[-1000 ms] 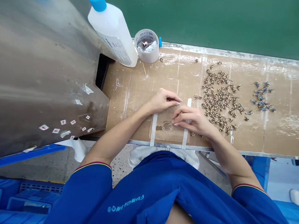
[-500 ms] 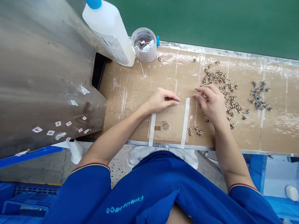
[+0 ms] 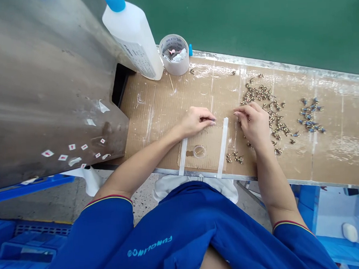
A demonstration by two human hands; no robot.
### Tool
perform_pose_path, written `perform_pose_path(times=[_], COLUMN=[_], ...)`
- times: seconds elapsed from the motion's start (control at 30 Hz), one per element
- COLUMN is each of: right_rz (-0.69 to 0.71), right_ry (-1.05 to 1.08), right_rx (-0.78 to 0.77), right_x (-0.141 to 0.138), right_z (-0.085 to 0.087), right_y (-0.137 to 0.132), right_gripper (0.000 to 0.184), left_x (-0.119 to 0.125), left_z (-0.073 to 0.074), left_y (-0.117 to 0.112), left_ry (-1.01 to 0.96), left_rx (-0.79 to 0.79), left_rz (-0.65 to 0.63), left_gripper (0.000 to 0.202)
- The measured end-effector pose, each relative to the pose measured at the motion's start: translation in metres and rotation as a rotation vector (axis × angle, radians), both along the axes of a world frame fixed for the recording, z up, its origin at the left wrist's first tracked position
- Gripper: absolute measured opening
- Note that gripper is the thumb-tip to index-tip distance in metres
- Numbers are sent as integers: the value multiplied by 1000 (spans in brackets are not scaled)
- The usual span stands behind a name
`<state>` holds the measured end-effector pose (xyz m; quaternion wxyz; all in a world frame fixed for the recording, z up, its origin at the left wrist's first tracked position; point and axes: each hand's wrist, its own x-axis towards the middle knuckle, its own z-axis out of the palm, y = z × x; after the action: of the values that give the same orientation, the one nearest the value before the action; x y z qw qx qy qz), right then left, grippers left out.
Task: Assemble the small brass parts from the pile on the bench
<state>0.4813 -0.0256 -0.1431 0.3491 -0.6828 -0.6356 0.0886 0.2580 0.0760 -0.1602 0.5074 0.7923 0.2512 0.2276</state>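
Observation:
My left hand (image 3: pixel 199 119) is closed in a pinch above the top of a taped cardboard piece (image 3: pixel 211 143). Something tiny and dark shows at its fingertips, too small to name. My right hand (image 3: pixel 254 122) also pinches, thumb against forefinger, on a small brass-coloured part mostly hidden by the fingers. Beside and partly under that hand lies a loose pile of small brass-coloured metal parts (image 3: pixel 258 93). A small round clear dish (image 3: pixel 199 151) rests on the cardboard piece, below my left hand. Several more such parts (image 3: pixel 238 159) lie right of the white tape strip (image 3: pixel 222 148).
Farther right is a group of blue-and-brass parts (image 3: pixel 311 117). At the back left stand a white bottle (image 3: pixel 135 44) with a blue cap and a tape roll (image 3: pixel 175 66) holding scraps. A metal panel (image 3: pixel 50 77) bounds the left side; a green surface (image 3: pixel 252 22) lies beyond.
My right fingertips have closed together, and the small brass-coloured part that lay beside them no longer shows on the cardboard. My left hand stays pinched, almost in place.

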Motion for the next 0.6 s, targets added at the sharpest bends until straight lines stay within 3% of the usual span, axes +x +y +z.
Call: perform_pose_path(times=[0.17,0.3,0.6], right_rz=[-22,-16,49], right_ry=[355,641,703], right_rx=[-52,-119,-159], right_x=[-15,-28,-44], right_z=[1,-4,-11], right_y=[-1,-1,-1], right_gripper=[10,20,30], left_x=[4,5,7], left_z=[-8,-10,-5], left_y=[-3,-6,-11], left_ry=[39,87,178], left_rx=[152,253,335], left_rz=[12,36,31], left_gripper=[8,14,19])
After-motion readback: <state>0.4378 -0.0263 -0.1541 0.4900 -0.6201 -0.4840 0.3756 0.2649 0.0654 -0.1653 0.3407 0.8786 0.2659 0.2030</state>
